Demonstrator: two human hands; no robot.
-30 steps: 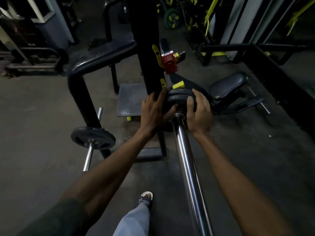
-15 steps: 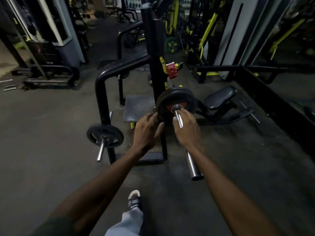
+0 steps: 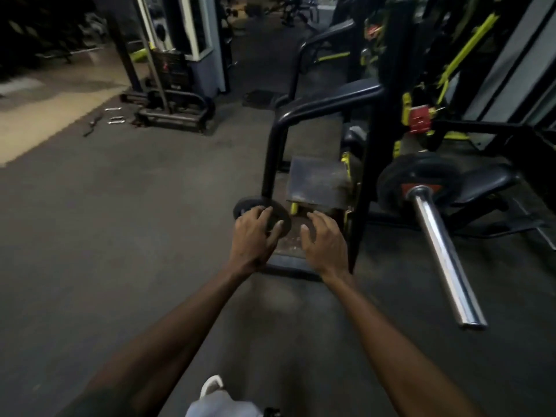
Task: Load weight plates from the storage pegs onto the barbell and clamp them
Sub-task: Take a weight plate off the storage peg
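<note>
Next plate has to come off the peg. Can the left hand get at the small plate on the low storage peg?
Probably yes: the left hand already lies over the small plate, fingers spread on its face, nothing between them.

Black rack upright (image 3: 365, 188) stands mid-scene; right of it, a loaded weight plate (image 3: 400, 182) sits on the chrome barbell sleeve (image 3: 442, 254); left of it, low down, a smaller stored plate (image 3: 255, 210) lies under the left hand (image 3: 255, 233), fingers spread on its face; the right hand (image 3: 323, 240) hovers just beside, fingers loosely curled, holding nothing.
</note>
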